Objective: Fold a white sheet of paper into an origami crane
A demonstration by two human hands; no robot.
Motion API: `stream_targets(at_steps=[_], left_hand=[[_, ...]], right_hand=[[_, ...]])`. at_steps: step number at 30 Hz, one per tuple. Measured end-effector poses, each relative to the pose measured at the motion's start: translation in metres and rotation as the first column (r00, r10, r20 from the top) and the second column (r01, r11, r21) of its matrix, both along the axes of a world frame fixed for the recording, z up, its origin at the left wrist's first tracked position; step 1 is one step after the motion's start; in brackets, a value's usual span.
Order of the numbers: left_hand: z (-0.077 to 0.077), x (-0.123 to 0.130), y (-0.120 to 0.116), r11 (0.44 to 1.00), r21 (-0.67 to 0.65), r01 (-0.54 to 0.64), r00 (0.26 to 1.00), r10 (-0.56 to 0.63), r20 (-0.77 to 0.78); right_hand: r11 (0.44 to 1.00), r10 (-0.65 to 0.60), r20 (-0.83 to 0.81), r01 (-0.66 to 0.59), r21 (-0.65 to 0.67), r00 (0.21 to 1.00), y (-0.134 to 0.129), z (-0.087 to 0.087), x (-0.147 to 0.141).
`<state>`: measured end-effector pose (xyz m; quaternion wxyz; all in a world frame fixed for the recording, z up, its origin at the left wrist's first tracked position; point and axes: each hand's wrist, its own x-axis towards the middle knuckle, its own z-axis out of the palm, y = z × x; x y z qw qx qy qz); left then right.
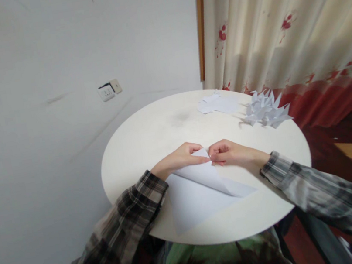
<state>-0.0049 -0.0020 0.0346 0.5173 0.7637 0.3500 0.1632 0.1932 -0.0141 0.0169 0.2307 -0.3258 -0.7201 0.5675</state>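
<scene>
A large white sheet of paper lies near the front of the round white table, with part of it folded over and its far corner lifted. My left hand grips that folded paper near its upper edge, thumb on top and fingers curled behind. Close beside it, my right hand is closed in a pinch at the same paper's far right corner. The two hands nearly meet there. A flap of the paper points to the right below my right hand.
Folded white paper shapes with pointed tips are piled at the table's back right edge. Left of them lie flat paper pieces. The round table stands by a wall with a socket. A curtain hangs behind at right.
</scene>
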Motion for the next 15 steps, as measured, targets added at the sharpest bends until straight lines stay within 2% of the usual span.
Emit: stream_targets(at_steps=[6,10,13,15], left_hand=[[0.0,0.0,0.001,0.999,-0.054,-0.003,0.999,0.0,-0.044],[-0.002,0.0,0.0,0.995,-0.09,-0.042,0.999,0.041,-0.01],[-0.002,0.0,-0.002,0.99,-0.127,-0.055,0.998,0.056,0.004],[-0.002,-0.001,-0.003,0.987,-0.151,-0.049,0.999,0.052,0.015]], right_hand=[[0.999,-0.012,-0.027,0.013,0.035,1.0,0.0,-0.004,-0.002],[0.988,-0.126,-0.11,0.135,0.075,0.986,0.004,-0.004,-0.002],[0.926,-0.302,-0.195,0.336,0.174,0.933,0.01,-0.004,0.002],[0.833,-0.451,-0.302,0.518,0.194,0.84,0.016,-0.006,0.006]])
